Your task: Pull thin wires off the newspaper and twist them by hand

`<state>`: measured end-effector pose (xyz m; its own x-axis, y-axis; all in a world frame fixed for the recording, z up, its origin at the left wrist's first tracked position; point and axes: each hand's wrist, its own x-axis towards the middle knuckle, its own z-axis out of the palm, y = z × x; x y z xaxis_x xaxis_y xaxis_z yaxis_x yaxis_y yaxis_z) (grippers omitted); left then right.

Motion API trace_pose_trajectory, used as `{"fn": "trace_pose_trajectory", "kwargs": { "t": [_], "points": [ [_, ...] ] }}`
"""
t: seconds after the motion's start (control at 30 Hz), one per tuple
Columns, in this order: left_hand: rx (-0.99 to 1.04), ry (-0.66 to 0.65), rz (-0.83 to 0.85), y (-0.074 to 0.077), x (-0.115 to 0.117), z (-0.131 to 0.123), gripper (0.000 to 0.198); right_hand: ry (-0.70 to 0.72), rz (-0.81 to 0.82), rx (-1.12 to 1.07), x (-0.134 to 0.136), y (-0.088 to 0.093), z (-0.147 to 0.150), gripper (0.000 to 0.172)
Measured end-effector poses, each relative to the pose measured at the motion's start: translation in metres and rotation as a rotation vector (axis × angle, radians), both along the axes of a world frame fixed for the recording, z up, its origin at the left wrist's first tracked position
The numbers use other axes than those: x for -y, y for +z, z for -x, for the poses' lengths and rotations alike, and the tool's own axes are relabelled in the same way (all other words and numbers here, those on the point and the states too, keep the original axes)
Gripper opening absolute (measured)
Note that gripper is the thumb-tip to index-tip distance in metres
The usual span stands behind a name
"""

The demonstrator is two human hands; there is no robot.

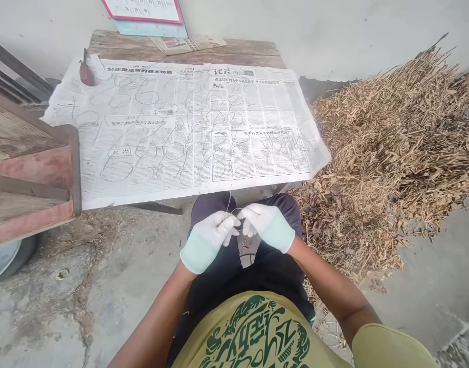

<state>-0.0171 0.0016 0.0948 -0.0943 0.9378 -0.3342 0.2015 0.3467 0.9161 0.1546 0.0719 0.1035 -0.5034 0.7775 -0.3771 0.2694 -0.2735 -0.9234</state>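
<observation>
Head view: a red tool (87, 75) lies on newspaper (142, 197) strewn with wire loops (147, 104); above the lap (227, 258), just off the newspaper's near edge, the gloved left hand (211, 234) pinches a thin wire (229, 199), and the gloved right hand (267, 223) closes its fingertips on the curve; dry straw (395, 148) lies heaped rightmost.

A wooden counter (255, 52) stands before a pale wall (334, 30) in soft light, red-and-brown wooden furniture (38, 166) at the counter's left, dry stalks (391, 153) heaped at its right, concrete floor (138, 266) beneath it.
</observation>
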Motion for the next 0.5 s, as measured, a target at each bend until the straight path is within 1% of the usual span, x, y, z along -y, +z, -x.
{"fn": "trace_pose_trajectory", "kwargs": {
  "t": [0.1,0.17,0.23,0.37,0.43,0.5],
  "points": [
    [0.081,-0.048,-0.074,-0.003,0.001,0.008,0.052,0.044,-0.118,0.033,-0.004,0.003,-0.007,0.026],
    [0.103,-0.077,-0.139,-0.005,0.001,0.014,0.057,0.061,-0.150,0.035,-0.007,0.004,-0.010,0.027],
    [0.118,-0.090,-0.163,-0.006,0.000,0.018,0.059,0.065,-0.158,0.043,-0.009,0.004,-0.012,0.027],
    [0.135,-0.105,-0.078,-0.003,-0.006,0.019,0.054,0.104,-0.213,0.097,-0.010,0.004,-0.014,0.028],
    [0.143,-0.104,-0.014,-0.001,-0.010,0.015,0.051,0.152,-0.295,0.153,-0.010,0.004,-0.014,0.029],
    [0.113,-0.072,0.055,-0.001,-0.014,0.010,0.047,0.218,-0.413,0.232,-0.010,0.005,-0.014,0.031]
  ]
}}
